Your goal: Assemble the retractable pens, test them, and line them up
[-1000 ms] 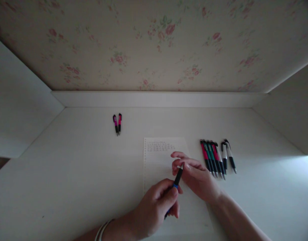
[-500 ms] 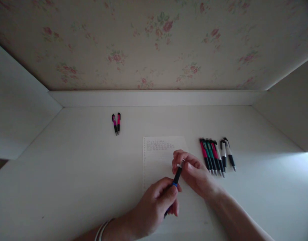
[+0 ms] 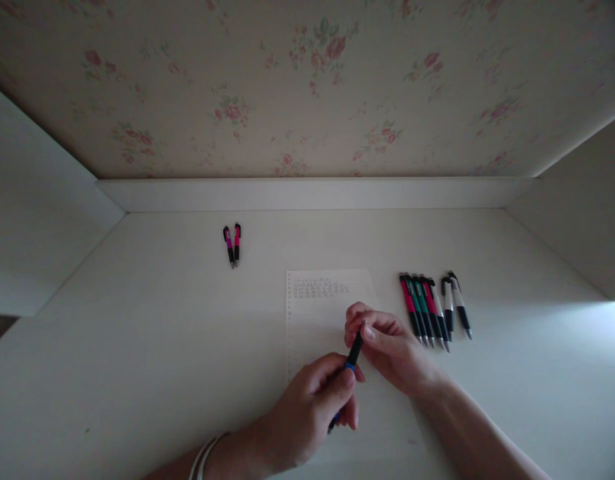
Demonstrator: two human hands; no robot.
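Note:
My left hand [image 3: 312, 407] is closed round the lower barrel of a blue and black pen [image 3: 352, 353] that points away from me. The fingers of my right hand [image 3: 387, 347] are pinched on the pen's far black tip. Both hands hover over a white sheet of paper [image 3: 315, 313] with faint lines of writing near its top edge. A row of several pens [image 3: 430, 310], red, green and white with black grips, lies just right of the sheet, close to my right hand.
Two pink and black pens [image 3: 232, 244] lie side by side at the back left of the white tabletop [image 3: 137, 333]. A low white ledge and flowered wallpaper bound the far side. White panels rise at the left and right.
My right fingers have closed in from a loose, partly open pose to a pinch on the pen's tip. My left hand and the pen have barely shifted.

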